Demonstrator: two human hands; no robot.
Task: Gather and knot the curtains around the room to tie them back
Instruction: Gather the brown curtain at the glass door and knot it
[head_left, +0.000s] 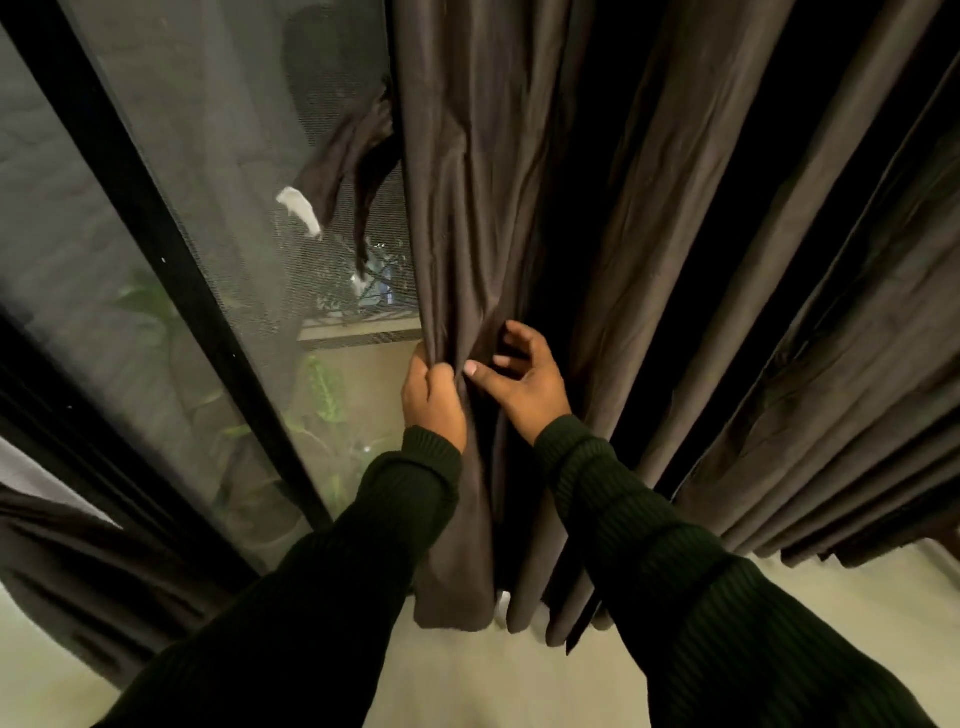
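A dark brown curtain hangs in long folds straight ahead, down to the pale floor. My left hand is closed on its left edge at about mid height, bunching the cloth. My right hand is just to the right of it, fingers spread and curled, thumb touching the same fold, nothing gripped inside it. More folds of the same curtain spread out to the right. A narrow tie strip with a white tag dangles from the curtain's left edge higher up.
A black-framed sliding glass door with mesh runs along the left, plants visible outside. Another dark curtain pools at the lower left. Pale floor lies under my arms.
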